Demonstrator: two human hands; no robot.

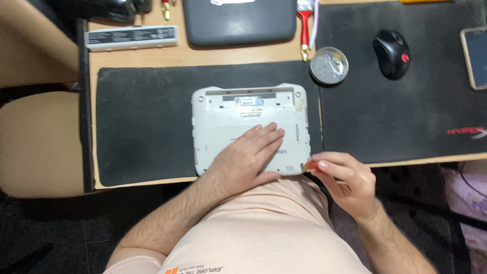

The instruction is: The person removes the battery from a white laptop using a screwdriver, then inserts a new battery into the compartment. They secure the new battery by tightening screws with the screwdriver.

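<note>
A small white laptop (223,109) lies upside down on a black mat (142,122), its battery bay at the far edge empty. My left hand (248,155) rests flat on the laptop's underside, fingers spread toward the right. My right hand (345,177) is at the laptop's near right corner, fingers pinched on a small orange-handled tool (309,165) whose tip meets that corner.
A white battery pack (132,37) and a dark laptop (239,20) lie at the back. A round metal tin (329,65), a red-handled brush (304,30), a black mouse (391,53) on a second mat (406,111) and a phone (476,56) sit to the right.
</note>
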